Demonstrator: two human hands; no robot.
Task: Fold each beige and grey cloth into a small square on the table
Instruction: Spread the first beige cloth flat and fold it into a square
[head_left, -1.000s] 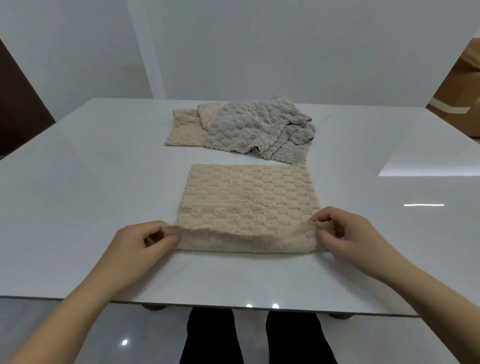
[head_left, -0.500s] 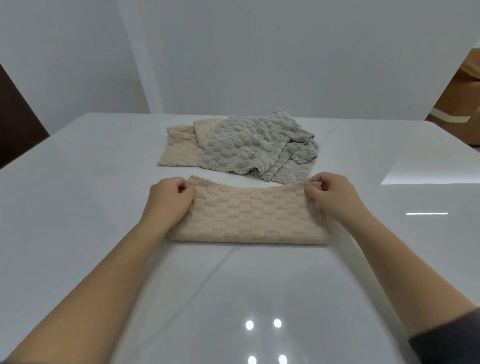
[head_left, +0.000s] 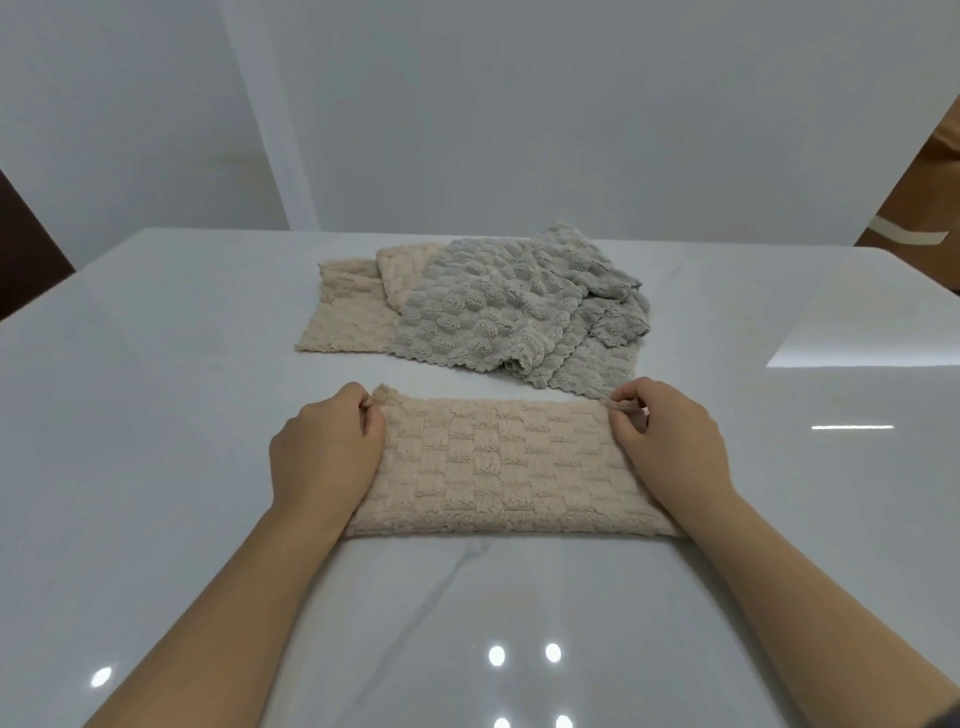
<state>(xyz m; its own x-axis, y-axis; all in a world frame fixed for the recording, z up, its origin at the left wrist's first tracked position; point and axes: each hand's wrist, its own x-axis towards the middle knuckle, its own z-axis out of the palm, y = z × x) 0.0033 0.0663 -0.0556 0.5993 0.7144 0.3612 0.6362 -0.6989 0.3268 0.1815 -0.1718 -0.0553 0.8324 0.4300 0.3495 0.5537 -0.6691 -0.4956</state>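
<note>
Head view: beige cloth (head_left: 498, 467) lies at the middle of the surface (head_left: 156, 415), closer to the near edge than the far one. It is doubled into a long band running left to right, with the closed fold toward the near edge and the two free edges stacked along the far side. The left hand (head_left: 324, 457) rests on the band's left end, its fingers (head_left: 358, 402) curled and pinching the far-left corner. The right hand (head_left: 670, 447) mirrors it on the right end, its fingers (head_left: 636, 400) pinching the far-right corner. A tuft of pile stands up at each pinch. The far edges look roughly matched, though the left corner sits slightly proud. Toward the far edge, well apart from the band, the grey cloth (head_left: 509, 312) lies rumpled over the spare beige cloths (head_left: 348, 317). How many are in that heap cannot be told. Judgement: the step in hand is setting down the first half-fold of the first cloth. The band is not yet a square, and the heap is unfolded. The next move calls for a crosswise fold, carrying one short end over to meet the other, corners squared on landing, then a flat press. The plush looks thick, so the fold may spring open unless it is smoothed down.
</note>
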